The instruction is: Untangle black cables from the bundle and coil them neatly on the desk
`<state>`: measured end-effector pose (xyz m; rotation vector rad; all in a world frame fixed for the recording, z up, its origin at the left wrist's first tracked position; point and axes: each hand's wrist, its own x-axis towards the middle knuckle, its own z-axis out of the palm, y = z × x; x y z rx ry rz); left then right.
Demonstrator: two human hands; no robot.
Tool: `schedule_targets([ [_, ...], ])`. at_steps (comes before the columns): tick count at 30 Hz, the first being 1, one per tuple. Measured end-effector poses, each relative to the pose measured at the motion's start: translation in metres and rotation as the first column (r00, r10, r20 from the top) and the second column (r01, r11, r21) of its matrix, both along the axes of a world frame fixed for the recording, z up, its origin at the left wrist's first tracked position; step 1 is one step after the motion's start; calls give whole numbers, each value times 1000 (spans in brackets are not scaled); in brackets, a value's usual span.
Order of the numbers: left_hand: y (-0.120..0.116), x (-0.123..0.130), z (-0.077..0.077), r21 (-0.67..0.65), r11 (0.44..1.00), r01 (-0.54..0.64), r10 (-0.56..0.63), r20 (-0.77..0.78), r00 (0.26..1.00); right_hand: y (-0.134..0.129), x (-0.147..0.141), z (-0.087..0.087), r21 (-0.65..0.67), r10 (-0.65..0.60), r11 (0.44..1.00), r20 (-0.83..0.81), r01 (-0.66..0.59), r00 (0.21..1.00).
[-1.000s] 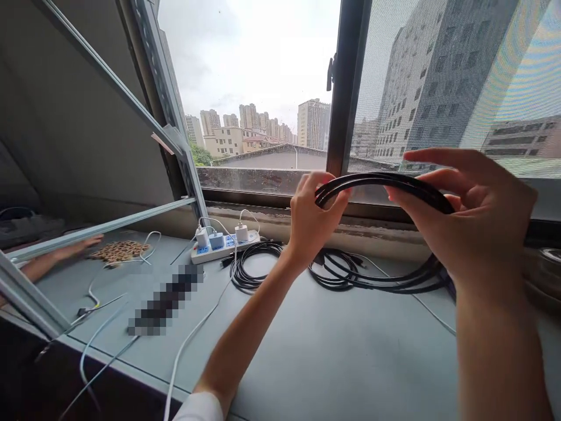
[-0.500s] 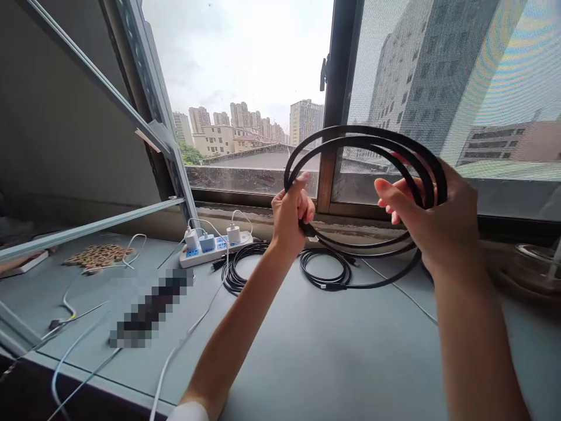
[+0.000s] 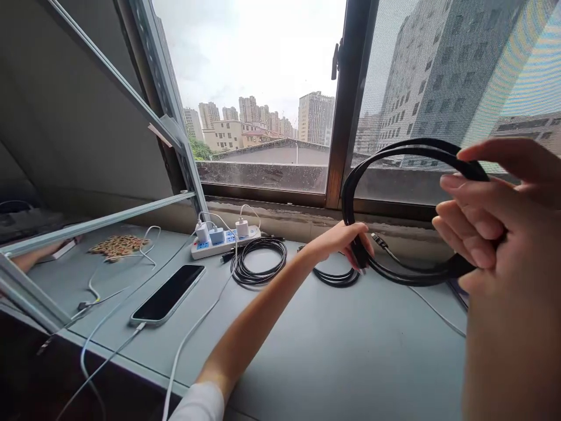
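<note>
A black cable is wound into a loose ring and held up in front of the window. Pinching the ring's left side is my left hand, fingers closed round the strands. My right hand has its fingers curled over the ring's right side, partly covering it. One cable end with a plug sticks up inside the ring near my left hand. On the table behind lie two more coiled black cables, a larger coil and a smaller coil partly hidden by my left hand and wrist.
A white power strip with several chargers stands along the wall below the window. A phone lies at left with a white cable plugged in. Farther left are a brown openwork mat and a metal rack. Loose cords cross the table's front edge.
The ring of cable has moved right and looks narrower, its strands bunched closer together. Both hands have shifted right; the view has turned slightly. The left hand has come lower on the ring.
</note>
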<state>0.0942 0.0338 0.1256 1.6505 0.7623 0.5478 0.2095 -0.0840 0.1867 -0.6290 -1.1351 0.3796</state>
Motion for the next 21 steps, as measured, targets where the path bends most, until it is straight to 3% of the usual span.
schedule_targets([
  [3,5,-2,-7,-39,981,188,-188,-4,982,-4,-6,-1,10,-15,1000,120,13,993],
  [5,10,-1,-12,-52,976,214,-211,53,976,-4,-8,-1,-15,-3,1000,178,5,984],
  [8,17,3,-19,-47,996,82,-70,203,977,5,-3,-3,-37,-36,998,261,47,965],
  [12,18,6,-14,-88,992,-89,111,287,952,26,14,-6,15,-208,976,347,217,914],
  [15,12,7,-6,-120,987,-103,138,335,932,37,20,-6,-28,-164,983,287,179,944],
  [18,4,9,-4,-141,989,-36,68,228,971,37,18,-4,-28,-61,997,169,67,984],
  [21,-4,12,-8,-144,982,126,-133,-37,990,28,14,-3,2,-17,1000,120,16,993],
])
